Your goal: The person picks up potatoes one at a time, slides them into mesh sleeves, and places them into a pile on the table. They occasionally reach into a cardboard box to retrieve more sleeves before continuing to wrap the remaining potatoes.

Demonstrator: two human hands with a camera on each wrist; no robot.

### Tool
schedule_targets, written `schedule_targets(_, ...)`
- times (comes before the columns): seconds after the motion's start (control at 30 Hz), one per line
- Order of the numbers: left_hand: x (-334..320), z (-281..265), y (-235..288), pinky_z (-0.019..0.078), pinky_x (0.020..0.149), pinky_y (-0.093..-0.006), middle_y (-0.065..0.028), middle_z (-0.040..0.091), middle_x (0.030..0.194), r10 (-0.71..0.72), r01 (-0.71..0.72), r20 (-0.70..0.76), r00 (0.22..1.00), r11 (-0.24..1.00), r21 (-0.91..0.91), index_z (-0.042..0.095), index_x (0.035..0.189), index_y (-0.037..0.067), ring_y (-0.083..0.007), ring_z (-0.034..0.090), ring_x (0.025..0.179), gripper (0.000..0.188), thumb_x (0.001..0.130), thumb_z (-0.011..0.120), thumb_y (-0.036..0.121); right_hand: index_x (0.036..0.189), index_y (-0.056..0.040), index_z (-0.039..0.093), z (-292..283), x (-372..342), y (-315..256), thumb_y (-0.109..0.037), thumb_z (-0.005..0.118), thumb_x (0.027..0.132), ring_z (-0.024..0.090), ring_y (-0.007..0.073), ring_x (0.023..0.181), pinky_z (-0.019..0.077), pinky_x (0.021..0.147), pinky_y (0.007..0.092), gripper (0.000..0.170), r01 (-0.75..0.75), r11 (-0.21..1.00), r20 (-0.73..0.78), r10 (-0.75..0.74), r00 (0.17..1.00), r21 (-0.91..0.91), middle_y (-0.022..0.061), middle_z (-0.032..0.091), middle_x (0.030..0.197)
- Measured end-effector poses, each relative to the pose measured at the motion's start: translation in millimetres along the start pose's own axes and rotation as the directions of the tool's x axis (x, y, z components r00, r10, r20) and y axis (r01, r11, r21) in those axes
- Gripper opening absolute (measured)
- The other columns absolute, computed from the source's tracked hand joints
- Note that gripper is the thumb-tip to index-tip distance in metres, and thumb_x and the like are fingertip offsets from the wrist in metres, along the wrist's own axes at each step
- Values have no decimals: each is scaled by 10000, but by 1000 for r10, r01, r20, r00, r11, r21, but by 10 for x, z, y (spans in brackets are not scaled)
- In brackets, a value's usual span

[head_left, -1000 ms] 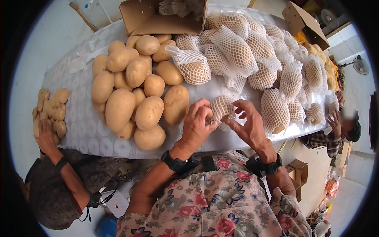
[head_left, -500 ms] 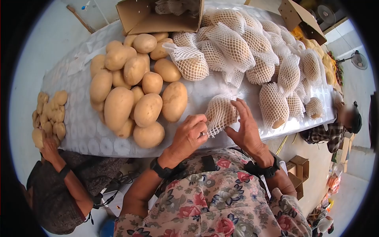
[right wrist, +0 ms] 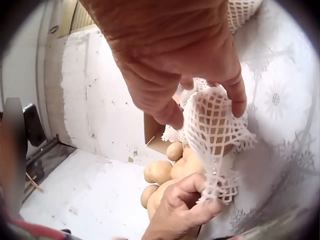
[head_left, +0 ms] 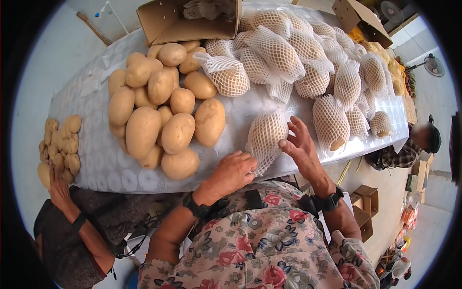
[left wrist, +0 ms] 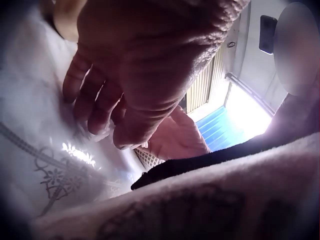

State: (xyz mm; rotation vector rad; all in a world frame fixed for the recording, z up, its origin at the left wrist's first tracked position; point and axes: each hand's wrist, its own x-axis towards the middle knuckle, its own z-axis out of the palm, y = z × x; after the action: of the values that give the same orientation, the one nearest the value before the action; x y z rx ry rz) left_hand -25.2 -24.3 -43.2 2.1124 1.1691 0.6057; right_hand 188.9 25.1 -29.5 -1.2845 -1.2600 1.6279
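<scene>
A potato in a white foam net (head_left: 267, 132) lies on the table in front of the person, its loose net end pointing toward the body. With thumb and fingers, the left hand (head_left: 232, 169) pinches that loose end (right wrist: 220, 187), as the right wrist view shows. The right hand (head_left: 304, 149) is at the potato's right side, fingers spread and loosely bent, thumb tip close by the net. In the right wrist view, fingertips (right wrist: 237, 102) hang beside the netted potato. The left wrist view shows the left palm and bent fingers over the patterned cloth.
Bare potatoes (head_left: 144, 130) are heaped left of the hands. Several netted potatoes (head_left: 279, 50) pile up behind and to the right. A cardboard box (head_left: 187, 24) with nets stands at the back. Another person's hand (head_left: 58, 185) touches small potatoes (head_left: 62, 139) at far left.
The net has gone from bunched between both hands to stretched over a potato lying on the table. The left hand moved down to the net's end; the right hand shifted slightly off the potato's side.
</scene>
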Motion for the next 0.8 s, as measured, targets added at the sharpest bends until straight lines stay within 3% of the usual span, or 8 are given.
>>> schedule_targets(0.1,11,-1,17,465,638,-368,-91,551,762,-85,86,76,994,996,-21,541,798,52,-267,564,722,154,747,662,133,1401,30,199,-8,137,93,-463,781,670,385,335,1268,324,1050,385,1056,37,981,78,-22,997,-192,262,405,1329)
schedule_targets(0.2,79,-67,36,489,617,-332,-88,583,812,-177,135,-287,942,978,-158,546,926,49,-221,593,777,246,771,672,193,1395,37,205,-20,140,132,-498,782,645,372,332,1281,295,1067,383,1087,125,961,136,-93,986,-247,273,411,1327)
schedule_targets(0.23,112,-182,98,508,708,-378,-141,600,985,-311,259,-250,917,940,-221,515,1076,33,-288,606,849,356,807,651,223,1392,38,210,-44,146,180,-504,782,638,359,355,1288,292,1067,403,1090,168,934,142,-129,981,-314,278,404,1337)
schedule_targets(0.33,171,-64,-108,519,715,-355,-182,588,1097,-262,132,-408,874,938,-320,433,1237,3,-281,609,910,487,858,615,248,1390,40,213,-36,177,60,-503,785,640,373,350,1279,308,1057,400,1088,94,967,186,-50,981,-238,273,419,1323)
schedule_targets(0.37,191,-55,-123,515,754,-330,-226,574,1140,-338,197,-325,883,896,-397,357,1309,-41,-278,603,965,555,887,581,242,1388,44,217,-40,164,-121,-502,789,641,394,330,1264,324,1045,399,1088,-10,987,200,43,979,-163,257,439,1301)
schedule_targets(0.47,265,241,-457,503,784,-318,-228,583,1106,-443,231,-248,862,777,-585,352,1309,-54,-258,601,958,591,865,606,242,1386,49,217,19,197,-22,-477,797,651,405,301,1250,331,1040,389,1074,5,995,165,11,986,-99,238,442,1291)
schedule_targets(0.67,334,21,-342,467,860,-331,-179,580,1081,-317,104,-129,940,624,-775,366,1296,-40,-244,587,973,713,756,728,253,1426,-12,140,39,215,60,-320,824,663,375,276,1272,291,1079,396,1070,192,981,225,-179,958,-33,185,401,1331)
schedule_targets(0.8,339,-32,-302,434,924,-368,-156,535,1147,-271,141,-298,916,908,-394,365,1288,19,-289,532,1073,783,645,786,172,1414,-38,226,-30,317,80,-165,789,666,378,291,1275,303,1074,388,945,332,898,304,-242,921,-290,184,408,1338)
